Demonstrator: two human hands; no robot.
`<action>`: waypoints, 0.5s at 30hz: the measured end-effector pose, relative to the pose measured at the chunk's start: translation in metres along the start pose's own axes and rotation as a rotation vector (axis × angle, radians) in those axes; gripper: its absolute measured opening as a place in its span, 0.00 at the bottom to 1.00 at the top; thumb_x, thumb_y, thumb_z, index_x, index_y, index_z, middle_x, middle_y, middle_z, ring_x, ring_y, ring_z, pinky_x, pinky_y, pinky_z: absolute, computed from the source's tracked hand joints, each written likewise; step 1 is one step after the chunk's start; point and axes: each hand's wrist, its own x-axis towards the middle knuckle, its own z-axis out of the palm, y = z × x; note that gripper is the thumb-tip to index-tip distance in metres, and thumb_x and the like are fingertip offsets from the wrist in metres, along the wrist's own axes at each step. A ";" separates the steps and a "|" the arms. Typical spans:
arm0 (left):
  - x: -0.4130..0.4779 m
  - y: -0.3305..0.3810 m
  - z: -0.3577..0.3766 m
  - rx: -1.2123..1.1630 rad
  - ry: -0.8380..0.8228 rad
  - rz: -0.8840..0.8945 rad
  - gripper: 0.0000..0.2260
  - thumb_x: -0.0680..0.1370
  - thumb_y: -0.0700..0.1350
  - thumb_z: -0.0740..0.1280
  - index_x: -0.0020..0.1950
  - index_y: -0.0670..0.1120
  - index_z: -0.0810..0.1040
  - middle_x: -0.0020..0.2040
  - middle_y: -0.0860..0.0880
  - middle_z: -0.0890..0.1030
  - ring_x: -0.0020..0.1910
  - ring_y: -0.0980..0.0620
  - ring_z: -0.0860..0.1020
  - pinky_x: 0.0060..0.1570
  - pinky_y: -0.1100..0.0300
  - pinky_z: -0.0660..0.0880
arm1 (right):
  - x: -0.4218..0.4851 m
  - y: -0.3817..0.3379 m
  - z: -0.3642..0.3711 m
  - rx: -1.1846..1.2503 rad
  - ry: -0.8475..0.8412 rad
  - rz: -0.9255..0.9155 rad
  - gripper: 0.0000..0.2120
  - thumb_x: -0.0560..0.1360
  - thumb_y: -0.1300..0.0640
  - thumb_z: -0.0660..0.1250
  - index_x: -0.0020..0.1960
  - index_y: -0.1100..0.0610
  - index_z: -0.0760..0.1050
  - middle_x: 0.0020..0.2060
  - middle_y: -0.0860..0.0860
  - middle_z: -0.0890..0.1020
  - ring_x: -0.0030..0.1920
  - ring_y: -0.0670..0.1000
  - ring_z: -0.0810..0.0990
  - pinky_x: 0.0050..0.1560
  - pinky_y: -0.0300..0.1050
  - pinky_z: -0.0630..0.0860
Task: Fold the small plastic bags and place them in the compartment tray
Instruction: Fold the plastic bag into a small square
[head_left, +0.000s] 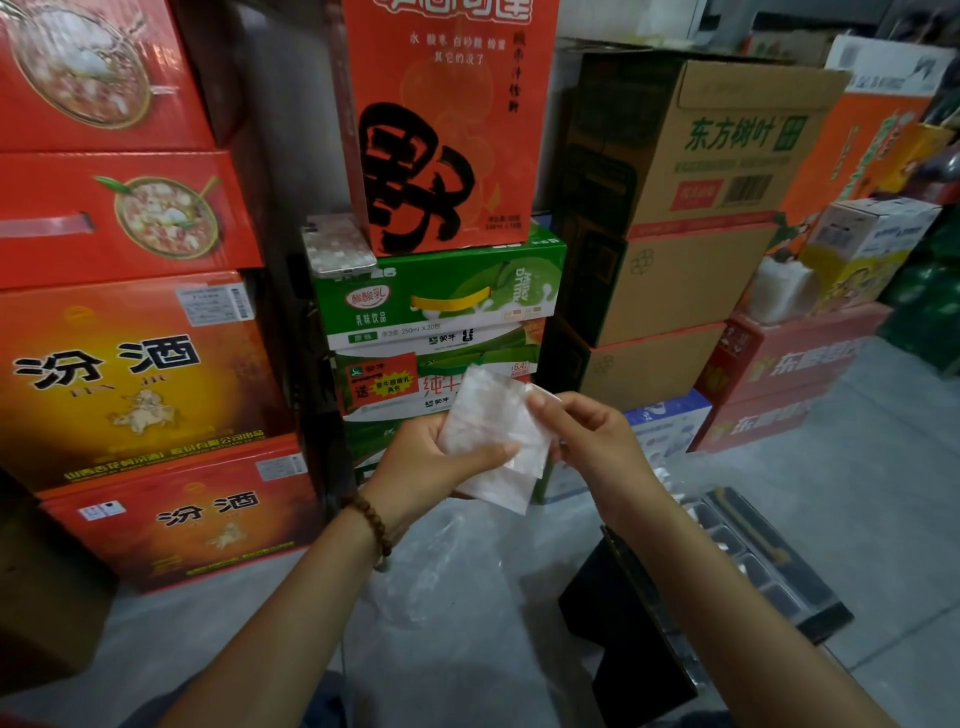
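Note:
A small clear plastic bag (493, 431) is held up in front of me at chest height. My left hand (431, 457) grips its left side, thumb across the front. My right hand (582, 436) pinches its upper right edge between thumb and fingers. Part of the bag hangs down below my left thumb. The dark compartment tray (769, 566) lies on the floor at lower right, partly hidden behind my right forearm. A heap of loose clear plastic bags (441, 566) lies on the floor below my hands.
Stacked red, green and brown cartons (447, 291) wall off the space straight ahead and to both sides. A phone (337, 244) rests on the green carton. A black box (613, 613) stands beside the tray. Grey floor (852, 467) stretches to the right.

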 end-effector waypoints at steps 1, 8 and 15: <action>0.000 -0.001 0.000 -0.004 0.011 0.002 0.10 0.69 0.40 0.75 0.49 0.45 0.82 0.44 0.50 0.86 0.44 0.54 0.84 0.38 0.65 0.79 | 0.000 0.001 0.001 0.011 0.011 -0.005 0.09 0.74 0.56 0.70 0.44 0.63 0.80 0.37 0.56 0.80 0.35 0.51 0.75 0.33 0.34 0.74; 0.004 -0.003 0.001 -0.027 0.036 0.002 0.08 0.69 0.39 0.75 0.46 0.46 0.81 0.42 0.50 0.85 0.40 0.56 0.84 0.35 0.67 0.77 | 0.000 -0.001 0.004 0.024 0.004 -0.050 0.11 0.70 0.51 0.70 0.49 0.55 0.80 0.38 0.50 0.83 0.43 0.55 0.78 0.39 0.40 0.78; 0.011 -0.002 -0.012 -0.182 0.130 0.001 0.10 0.67 0.42 0.75 0.47 0.45 0.82 0.44 0.47 0.86 0.44 0.49 0.84 0.43 0.58 0.79 | -0.006 -0.007 -0.003 -0.175 -0.311 -0.211 0.18 0.79 0.48 0.58 0.68 0.45 0.70 0.61 0.50 0.80 0.61 0.48 0.80 0.62 0.46 0.76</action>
